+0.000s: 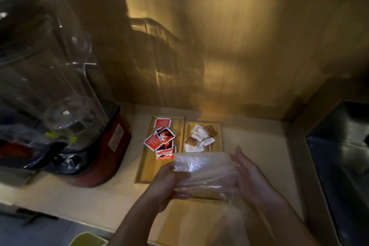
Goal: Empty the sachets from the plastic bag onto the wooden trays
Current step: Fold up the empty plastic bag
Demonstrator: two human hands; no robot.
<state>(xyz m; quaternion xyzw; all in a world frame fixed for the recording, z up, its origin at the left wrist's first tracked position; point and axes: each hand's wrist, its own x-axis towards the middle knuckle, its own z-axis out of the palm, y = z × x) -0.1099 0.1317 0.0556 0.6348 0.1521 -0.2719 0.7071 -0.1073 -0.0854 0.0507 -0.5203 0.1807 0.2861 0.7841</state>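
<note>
Plastic bag (203, 170) lies crosswise, left hand (169, 181) gripping, right hand (249, 175) flat against it.

Red paper sachets (161, 138) with white and black print lie mid-frame on a yellow-brown wooden tray (148, 168). White and speckled brown sachets (200, 138) fill the matching tray (219, 136) beside it. Below, the thin plastic bag (203, 170) is clear and milky. At left, the blender base (111, 146) is red and black.
</note>
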